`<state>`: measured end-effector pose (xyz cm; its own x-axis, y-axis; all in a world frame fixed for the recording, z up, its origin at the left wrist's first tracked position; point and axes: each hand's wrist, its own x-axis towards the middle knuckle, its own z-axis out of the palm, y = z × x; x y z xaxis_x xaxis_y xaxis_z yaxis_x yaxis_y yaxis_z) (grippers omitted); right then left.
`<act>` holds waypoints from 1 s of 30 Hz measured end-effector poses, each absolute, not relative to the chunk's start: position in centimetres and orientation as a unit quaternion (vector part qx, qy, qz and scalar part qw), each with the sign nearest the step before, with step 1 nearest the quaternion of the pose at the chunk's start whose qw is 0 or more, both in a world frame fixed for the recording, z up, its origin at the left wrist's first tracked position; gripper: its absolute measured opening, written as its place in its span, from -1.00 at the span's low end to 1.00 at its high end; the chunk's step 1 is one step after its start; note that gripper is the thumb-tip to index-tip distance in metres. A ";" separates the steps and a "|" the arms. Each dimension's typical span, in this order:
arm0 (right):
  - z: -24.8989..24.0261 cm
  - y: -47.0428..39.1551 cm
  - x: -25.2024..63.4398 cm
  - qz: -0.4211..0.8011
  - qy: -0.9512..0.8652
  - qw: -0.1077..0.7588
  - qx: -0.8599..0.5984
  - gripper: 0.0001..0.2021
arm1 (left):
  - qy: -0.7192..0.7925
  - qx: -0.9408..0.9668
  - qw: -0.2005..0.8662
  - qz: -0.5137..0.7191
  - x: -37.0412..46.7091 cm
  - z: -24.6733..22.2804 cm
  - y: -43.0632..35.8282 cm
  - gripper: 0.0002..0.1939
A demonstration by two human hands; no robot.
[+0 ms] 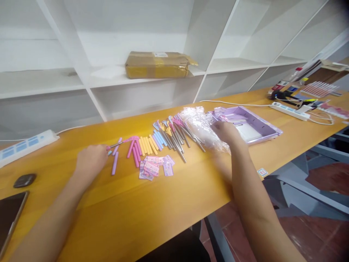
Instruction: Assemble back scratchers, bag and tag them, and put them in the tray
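My left hand (91, 160) is closed around the handle end of a back scratcher (117, 145). Its metal rod and pink claw-shaped head point right, over the pink grip tubes (135, 154). At the pile of clear plastic bags (200, 125), my right hand (225, 131) has its fingers curled in on a bag; the fingertips are partly hidden. Between the hands lie several back scratchers (177, 136) with metal rods and coloured claws. Beside them are yellow tubes (148, 145), blue tubes (159, 139) and purple tubes (115, 163). Small printed cards (151, 167) lie in front.
A purple box tray (263, 125) stands right of the bags. Power strips lie at the left (28, 147) and right (290, 111). A phone (12, 218) and a black case (24, 180) are near left. A taped carton (158, 65) sits on the white shelf. Bottles (286, 82) stand far right.
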<state>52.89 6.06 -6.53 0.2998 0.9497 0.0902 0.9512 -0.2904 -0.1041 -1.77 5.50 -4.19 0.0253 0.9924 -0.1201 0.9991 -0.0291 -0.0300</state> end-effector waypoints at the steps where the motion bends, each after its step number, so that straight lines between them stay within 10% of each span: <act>1: -7.1 6.0 51.7 -0.001 -0.617 0.086 -0.783 -0.66 | 0.697 0.714 0.015 -0.063 -1.7 -4.2 5.5 -0.56; 17: -5.8 6.3 32.3 0.076 -0.853 0.056 -0.514 -0.74 | 0.688 0.721 -0.033 -0.072 -2.3 -4.5 5.2 -0.54; 23: -7.7 3.5 28.4 0.098 -0.882 -0.028 -0.459 -0.44 | 0.686 0.723 -0.027 -0.075 -1.8 -4.1 4.8 -0.54; 30: -6.3 3.4 32.3 0.020 -0.787 0.023 -0.616 -0.56 | 0.674 0.735 -0.008 -0.068 -1.5 -4.8 4.7 -0.54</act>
